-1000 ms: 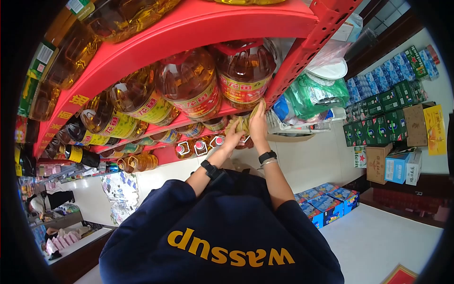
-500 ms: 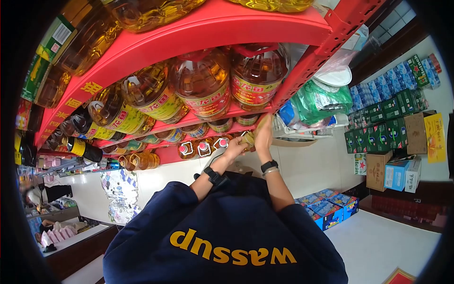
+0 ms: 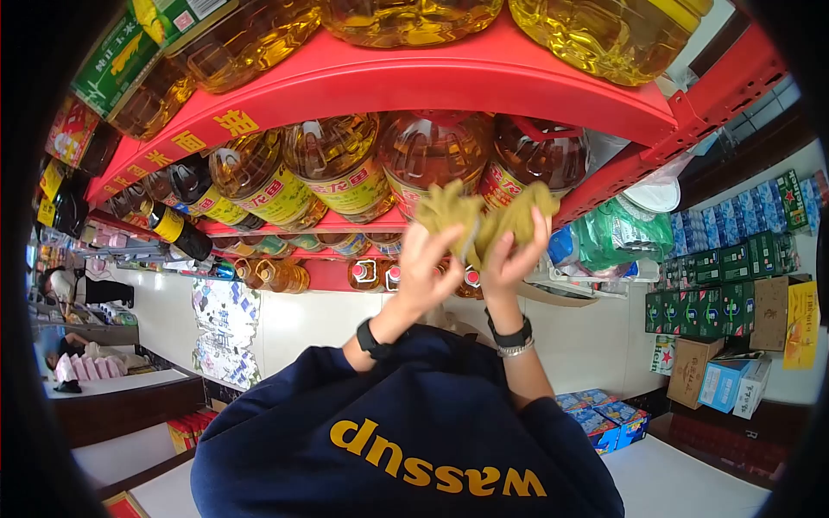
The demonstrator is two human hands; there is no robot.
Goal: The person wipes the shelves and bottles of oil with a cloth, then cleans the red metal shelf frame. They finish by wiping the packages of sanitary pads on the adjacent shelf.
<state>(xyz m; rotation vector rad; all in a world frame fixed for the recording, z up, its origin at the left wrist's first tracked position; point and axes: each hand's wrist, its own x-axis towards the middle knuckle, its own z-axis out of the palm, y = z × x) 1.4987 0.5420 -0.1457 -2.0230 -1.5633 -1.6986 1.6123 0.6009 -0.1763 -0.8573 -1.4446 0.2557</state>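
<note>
An olive-yellow cloth (image 3: 471, 223), crumpled and slightly blurred, is held up between my two hands. My left hand (image 3: 425, 269) grips its left part, with the fingers bent around the fabric. On the other side, my right hand (image 3: 516, 263) has fingers and thumb closed on the right part. Both hands are raised in front of the red shelf (image 3: 518, 82). Behind the cloth stand big oil bottles with red labels, one of them an oil bottle (image 3: 537, 164) at the right end of the row.
More large oil bottles (image 3: 341, 168) fill the shelf to the left, with others above and below. A green plastic bag (image 3: 626, 233) lies right of the shelf post. Stacked drink cartons (image 3: 699, 311) stand along the right wall. Blue boxes (image 3: 604, 419) sit low at the right.
Both hands have come up from below the shelf edge, and the cloth is now spread out more between them. The view has shifted, so the shelf sits further right.
</note>
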